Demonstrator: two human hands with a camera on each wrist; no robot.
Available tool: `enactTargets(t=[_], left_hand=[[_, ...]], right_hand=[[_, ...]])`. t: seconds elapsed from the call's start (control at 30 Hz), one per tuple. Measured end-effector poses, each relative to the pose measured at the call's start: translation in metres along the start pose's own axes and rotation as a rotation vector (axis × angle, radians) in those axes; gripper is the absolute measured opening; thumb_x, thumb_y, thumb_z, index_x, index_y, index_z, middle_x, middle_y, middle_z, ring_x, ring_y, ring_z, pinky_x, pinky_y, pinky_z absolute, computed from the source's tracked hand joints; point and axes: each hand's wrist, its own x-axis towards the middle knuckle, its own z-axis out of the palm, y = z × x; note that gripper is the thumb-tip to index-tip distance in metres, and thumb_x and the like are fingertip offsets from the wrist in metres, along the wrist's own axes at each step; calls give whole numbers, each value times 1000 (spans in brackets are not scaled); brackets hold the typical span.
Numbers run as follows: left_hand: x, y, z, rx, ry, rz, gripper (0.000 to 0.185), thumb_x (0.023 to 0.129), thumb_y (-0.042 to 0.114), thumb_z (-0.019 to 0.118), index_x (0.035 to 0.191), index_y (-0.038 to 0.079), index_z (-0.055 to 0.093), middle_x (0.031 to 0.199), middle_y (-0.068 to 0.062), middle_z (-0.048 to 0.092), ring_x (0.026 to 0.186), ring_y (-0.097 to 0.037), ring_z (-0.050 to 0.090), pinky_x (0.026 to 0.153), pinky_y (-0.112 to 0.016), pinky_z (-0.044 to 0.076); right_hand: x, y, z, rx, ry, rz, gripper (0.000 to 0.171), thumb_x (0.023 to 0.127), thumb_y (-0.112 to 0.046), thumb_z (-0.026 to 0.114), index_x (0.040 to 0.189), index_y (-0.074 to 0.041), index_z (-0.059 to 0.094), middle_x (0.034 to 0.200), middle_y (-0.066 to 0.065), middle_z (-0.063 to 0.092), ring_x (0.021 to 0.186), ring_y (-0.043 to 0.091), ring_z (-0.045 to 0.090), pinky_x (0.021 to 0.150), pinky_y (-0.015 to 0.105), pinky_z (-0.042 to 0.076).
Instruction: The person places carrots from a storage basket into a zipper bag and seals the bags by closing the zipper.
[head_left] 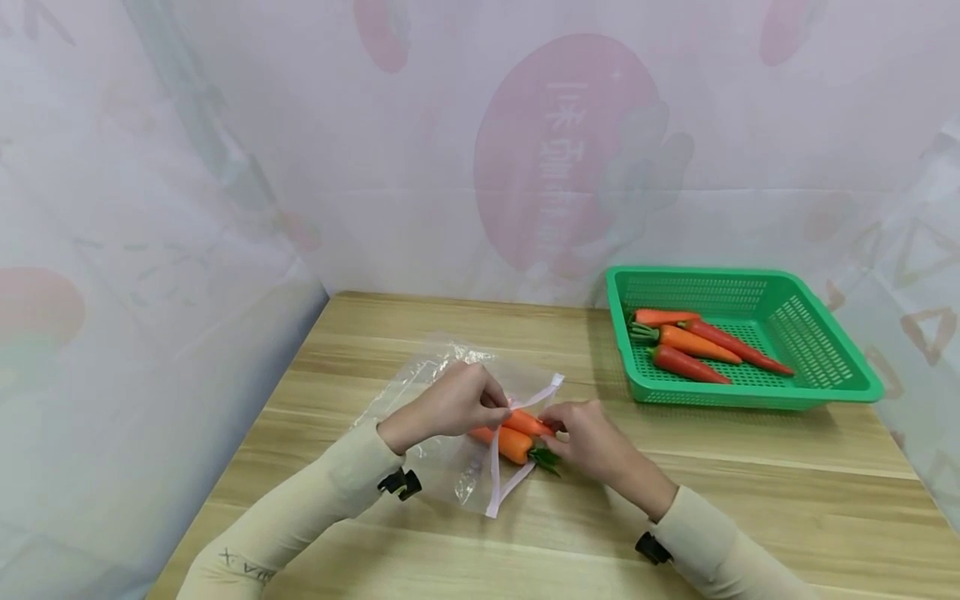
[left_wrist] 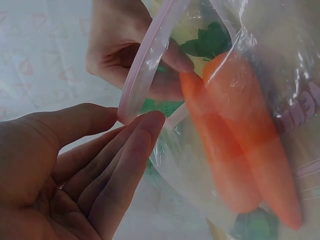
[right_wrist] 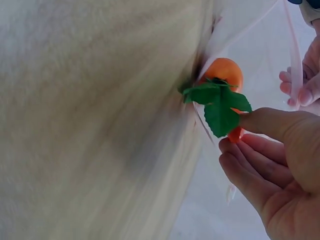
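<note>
Between the fingers of the left hand (head_left: pixel 467 402), thumb against forefinger, I see the pink strip (head_left: pixel 495 477) along the mouth of a clear plastic bag (head_left: pixel 441 479) pinched, the other fingers lying side by side behind it. The mouth gapes, its two edges well apart. Just to the right of those fingertips, the right hand (head_left: pixel 592 440) pinches the narrow tip of a reddish-orange carrot (head_left: pixel 527 422), thumb on one side and fingers on the other; the rest of that carrot lies inside the bag. Right beside the pinching right thumb, green leaves (head_left: pixel 544 459) poke out past the strip from a second, orange carrot (head_left: pixel 512 446), whose body lies in the bag alongside the first. Under both sets of fingers, the bag rests on a wooden table (head_left: pixel 585 542). Beyond the right fingers and well apart from them, further to the right, a green basket (head_left: pixel 750 397) holds four more carrots (head_left: pixel 701 343), some red, some orange. Beige sleeves (head_left: pixel 322 493) cover both arms, reaching the wrists behind the fingers.
</note>
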Motion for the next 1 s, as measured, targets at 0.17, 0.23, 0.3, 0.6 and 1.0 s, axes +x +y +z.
enactTargets(t=[0.17, 0.23, 0.3, 0.6, 1.0], left_hand=[[1, -1, 1, -11, -13, 7, 11, 93, 12, 78, 91, 4, 85, 82, -2, 81, 68, 1, 70, 63, -17, 58], [1, -1, 1, -12, -13, 9, 11, 93, 12, 78, 91, 4, 85, 82, -2, 81, 67, 1, 69, 63, -17, 57], [1, -1, 0, -13, -11, 12, 10, 93, 11, 78, 91, 4, 85, 82, -2, 81, 67, 1, 69, 63, -17, 57], [0, 0, 1, -20, -8, 12, 10, 93, 11, 78, 90, 4, 85, 84, -3, 82, 70, 0, 71, 65, -17, 58], [-1, 2, -1, 5, 1, 19, 8, 91, 9, 79, 91, 5, 85, 86, -2, 82, 71, -2, 67, 64, -18, 55]], right_hand=[[-1, -1, 3, 4, 5, -9, 22, 86, -7, 87, 107, -5, 82, 98, 8, 82, 90, 20, 79, 78, 37, 66], [-2, -1, 1, 7, 4, -16, 24, 86, -8, 86, 109, -3, 81, 100, 10, 82, 91, 23, 80, 79, 38, 66], [-3, 0, -2, 6, 2, -15, 25, 87, -8, 86, 111, -2, 81, 103, 12, 82, 93, 24, 80, 79, 39, 66], [-13, 10, -30, -62, 41, -77, 31, 83, -4, 87, 111, 3, 79, 101, 15, 82, 88, 27, 79, 75, 38, 66], [-24, 23, -97, -130, 22, -84, 32, 86, -9, 87, 116, -3, 79, 106, 11, 82, 94, 24, 80, 77, 40, 66]])
